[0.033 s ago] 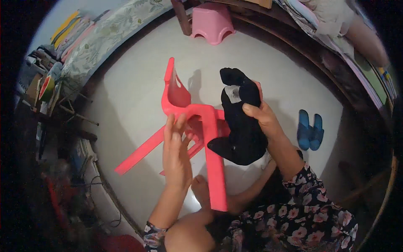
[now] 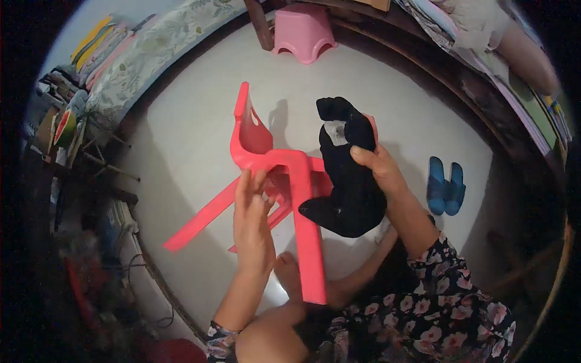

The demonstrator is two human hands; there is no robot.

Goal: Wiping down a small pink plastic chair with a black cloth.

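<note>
My right hand [image 2: 387, 166] grips black socks [image 2: 354, 187], its thumb pressed on their near face. They look like a pair bunched together, and a white patch shows near the top. Apart from them, my left hand [image 2: 253, 224] is raised with its fingers stretched out, holding nothing. Behind that hand is a small red plastic chair [image 2: 307, 242], apparently tipped over, with its legs pointing toward me. The socks cover part of the chair's right side. Whether my left fingertips touch the chair, I cannot tell.
A pink stool [image 2: 302, 33] stands at the far side of the pale floor [image 2: 193, 115]. Blue slippers [image 2: 445, 186] lie to the right. Beyond the floor at right, a person's limb [image 2: 528, 57] rests on a bed. Folded cloths [image 2: 103, 51] are piled at far left.
</note>
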